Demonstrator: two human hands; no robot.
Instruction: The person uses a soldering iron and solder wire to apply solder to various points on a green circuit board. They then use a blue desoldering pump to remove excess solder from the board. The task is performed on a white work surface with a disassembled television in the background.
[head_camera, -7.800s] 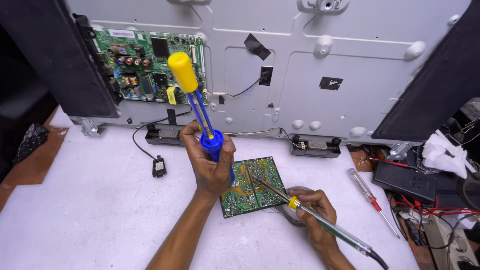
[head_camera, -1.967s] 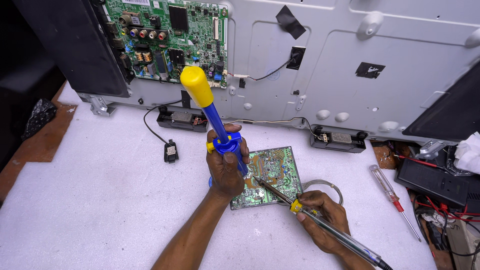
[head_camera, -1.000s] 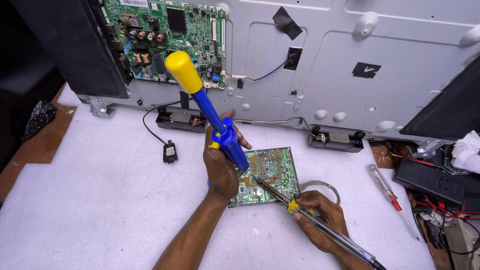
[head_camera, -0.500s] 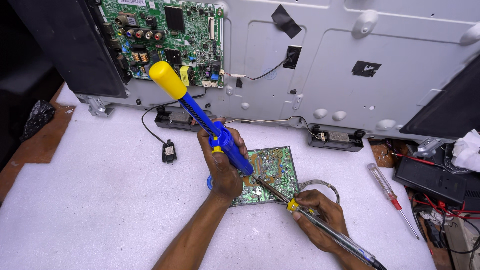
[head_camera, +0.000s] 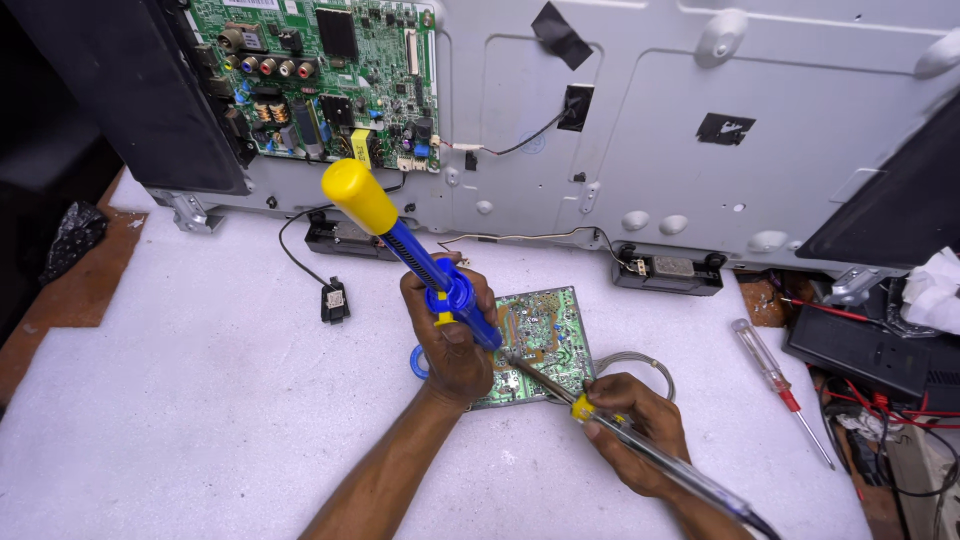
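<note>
Left hand (head_camera: 455, 340), grip closed around a blue plastic desoldering pump with yellow plunger knob (head_camera: 420, 262), tilted, tip on small green circuit board (head_camera: 540, 340) lying flat mid-bench (head_camera: 200, 400). Right hand (head_camera: 635, 430), grip closed on yellow-collared soldering iron (head_camera: 600, 420), tip touching the board beside pump tip. Red-handled screwdriver (head_camera: 775, 385) lies right.

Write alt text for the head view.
Left hand holds a blue desoldering pump with a yellow plunger, right hand a soldering iron; both tips meet on a small green circuit board lying on a white table.
</note>
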